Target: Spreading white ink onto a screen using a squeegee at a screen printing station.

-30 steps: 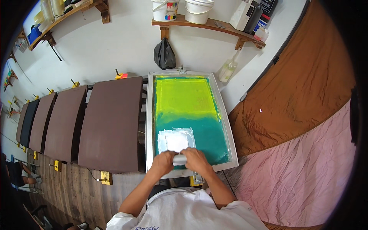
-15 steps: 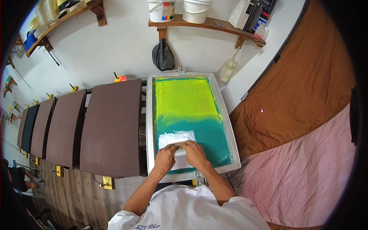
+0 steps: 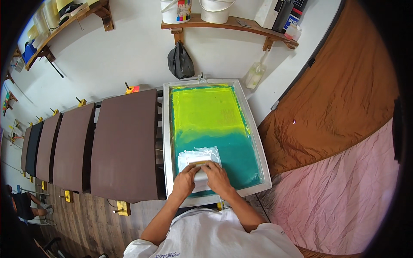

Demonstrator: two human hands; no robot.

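Squeegee (image 3: 199, 164) with a pale wooden grip lies across the near part of the printing screen (image 3: 215, 137), and we hold it from both sides: our left hand (image 3: 186, 180) is closed on its left end and our right hand (image 3: 216, 177) is closed on its right end, the fingers (image 3: 209, 169) curled over the top of the grip. The blade stands at the near edge of a patch of white ink (image 3: 198, 154), which spreads just beyond the fingers on the teal part of the mesh. Farther away the mesh turns yellow-green (the change of colour runs about across the middle of the screen). The screen sits in a pale metal frame (image 3: 166, 142) and reaches up to the white wall.

Left of the frame, just beside it, is a row of dark brown platens (image 3: 124, 144) on the long worktop, with small yellow clamps (image 3: 123, 208) at their near ends. On the right a brown cloth (image 3: 340, 99) and a pink cloth (image 3: 344, 189) cover the space near the frame. Above the screen a dark bag (image 3: 180, 62) hangs under a wooden shelf (image 3: 228, 23) with white buckets (image 3: 175, 9); a clear spray bottle (image 3: 255, 74) hangs near the far right corner of the frame. Nothing lies on the mesh between the squeegee and the far end.
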